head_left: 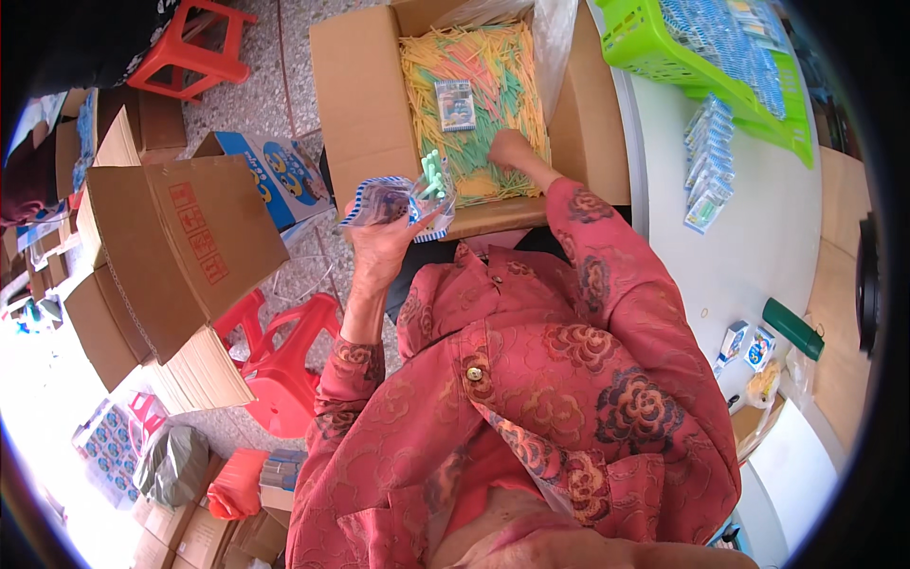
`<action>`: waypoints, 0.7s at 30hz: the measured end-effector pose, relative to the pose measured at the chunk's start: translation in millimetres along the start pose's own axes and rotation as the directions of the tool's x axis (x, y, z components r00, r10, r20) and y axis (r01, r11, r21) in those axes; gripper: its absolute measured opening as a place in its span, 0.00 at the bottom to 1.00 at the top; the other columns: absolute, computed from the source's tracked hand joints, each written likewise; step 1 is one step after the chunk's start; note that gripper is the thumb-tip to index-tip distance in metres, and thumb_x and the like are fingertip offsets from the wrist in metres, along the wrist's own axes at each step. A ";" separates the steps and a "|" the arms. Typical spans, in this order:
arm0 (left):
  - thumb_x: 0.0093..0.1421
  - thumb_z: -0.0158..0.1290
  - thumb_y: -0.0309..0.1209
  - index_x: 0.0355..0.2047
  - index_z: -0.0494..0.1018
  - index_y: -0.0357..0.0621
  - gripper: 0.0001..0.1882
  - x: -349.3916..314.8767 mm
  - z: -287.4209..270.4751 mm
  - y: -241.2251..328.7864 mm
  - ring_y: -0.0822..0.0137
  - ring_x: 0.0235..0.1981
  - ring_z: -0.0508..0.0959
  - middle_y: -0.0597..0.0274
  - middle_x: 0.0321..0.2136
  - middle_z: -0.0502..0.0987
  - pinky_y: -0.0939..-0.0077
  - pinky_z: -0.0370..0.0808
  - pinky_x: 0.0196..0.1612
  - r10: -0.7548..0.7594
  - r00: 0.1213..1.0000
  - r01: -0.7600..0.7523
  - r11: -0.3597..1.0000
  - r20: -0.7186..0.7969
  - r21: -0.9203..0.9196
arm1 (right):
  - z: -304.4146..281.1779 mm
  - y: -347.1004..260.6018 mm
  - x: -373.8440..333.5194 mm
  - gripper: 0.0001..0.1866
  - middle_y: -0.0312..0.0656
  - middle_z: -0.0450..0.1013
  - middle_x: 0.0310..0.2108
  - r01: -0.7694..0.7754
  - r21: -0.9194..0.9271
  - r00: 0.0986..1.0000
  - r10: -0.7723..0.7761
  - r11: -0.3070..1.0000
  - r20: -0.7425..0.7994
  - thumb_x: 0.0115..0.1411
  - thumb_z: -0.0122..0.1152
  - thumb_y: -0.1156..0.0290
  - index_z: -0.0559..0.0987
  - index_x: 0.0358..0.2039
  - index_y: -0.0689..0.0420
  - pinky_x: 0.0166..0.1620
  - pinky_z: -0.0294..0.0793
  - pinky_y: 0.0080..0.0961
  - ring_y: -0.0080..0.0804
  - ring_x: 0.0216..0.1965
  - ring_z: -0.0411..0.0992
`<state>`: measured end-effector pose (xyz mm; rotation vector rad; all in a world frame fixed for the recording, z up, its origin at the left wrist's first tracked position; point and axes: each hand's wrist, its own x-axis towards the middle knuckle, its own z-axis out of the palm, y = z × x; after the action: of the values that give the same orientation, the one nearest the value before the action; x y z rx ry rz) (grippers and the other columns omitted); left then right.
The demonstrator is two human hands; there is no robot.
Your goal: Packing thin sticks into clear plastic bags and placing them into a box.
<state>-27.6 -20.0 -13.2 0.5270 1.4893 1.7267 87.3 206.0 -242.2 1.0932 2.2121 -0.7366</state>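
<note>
Pointing lengthwise forward, green sticks [432, 173] cluster; left hand [382, 248] grips striped packet [383, 201].

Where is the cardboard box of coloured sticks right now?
In the head view, the open cardboard box is at top centre, just left of the white table, with the right hand at its coloured sticks.

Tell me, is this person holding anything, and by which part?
The left hand holds a blue-striped plastic packet by its near side. The right hand is at the pastel sticks; whether it grips any cannot be told.
</note>
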 end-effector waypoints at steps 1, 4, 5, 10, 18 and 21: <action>0.45 0.60 0.19 0.30 0.73 0.34 0.11 0.9 3.4 0.2 0.78 0.27 0.72 0.66 0.26 0.74 0.81 0.72 0.33 0.001 1.000 -0.001 1.000 0.016 -0.003 | -2.8 12.0 2.1 0.12 0.48 0.74 0.23 0.005 0.000 0.991 -0.005 1.000 0.133 0.46 0.58 0.66 0.78 0.24 0.63 0.27 0.74 0.25 0.32 0.24 0.75; 0.46 0.59 0.19 0.30 0.73 0.34 0.10 -4.5 -1.9 -2.2 0.78 0.27 0.72 0.67 0.26 0.74 0.81 0.72 0.31 -0.018 0.999 0.017 0.999 -0.027 -0.034 | -39.5 7.0 -39.5 0.08 0.42 0.72 0.18 0.131 0.522 0.986 -0.167 0.843 0.022 0.45 0.57 0.70 0.76 0.21 0.63 0.21 0.72 0.23 0.29 0.18 0.72; 0.46 0.59 0.20 0.30 0.73 0.34 0.10 -3.9 -0.4 -2.7 0.79 0.27 0.72 0.67 0.26 0.74 0.82 0.72 0.31 0.009 1.000 -0.009 1.000 -0.008 -0.010 | -53.1 13.6 -53.4 0.08 0.42 0.72 0.18 0.134 0.520 0.986 -0.166 0.843 0.015 0.45 0.57 0.70 0.76 0.21 0.63 0.21 0.72 0.23 0.29 0.18 0.72; 0.48 0.57 0.19 0.30 0.72 0.34 0.08 -3.4 9.9 -2.5 0.79 0.27 0.72 0.67 0.25 0.74 0.82 0.72 0.31 -0.026 0.998 0.026 1.000 0.056 -0.009 | -127.8 13.6 -135.9 0.09 0.31 0.69 0.17 0.309 0.759 0.951 -0.205 0.573 -0.233 0.52 0.57 0.66 0.75 0.23 0.59 0.20 0.65 0.13 0.14 0.17 0.65; 0.46 0.57 0.17 0.32 0.72 0.35 0.11 0.9 15.9 -5.3 0.77 0.30 0.73 0.65 0.29 0.75 0.81 0.72 0.35 -0.037 0.994 0.025 0.994 0.106 0.109 | -223.8 -32.1 -276.2 0.07 0.29 0.69 0.19 0.565 0.690 0.820 -0.402 0.452 -0.408 0.53 0.59 0.70 0.75 0.28 0.61 0.21 0.61 0.08 0.10 0.18 0.64; 0.46 0.57 0.17 0.33 0.72 0.35 0.12 1.5 24.9 -1.2 0.78 0.28 0.72 0.66 0.28 0.75 0.83 0.71 0.33 -0.026 0.995 0.015 0.993 0.101 0.115 | -231.8 -43.6 -297.0 0.06 0.31 0.69 0.17 0.630 0.493 0.776 -0.458 0.600 -0.434 0.51 0.59 0.73 0.74 0.27 0.63 0.20 0.62 0.12 0.12 0.18 0.64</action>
<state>-9.8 -3.1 -8.9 0.6475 1.5213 1.5818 148.2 187.2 131.7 0.7738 2.6567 -1.7971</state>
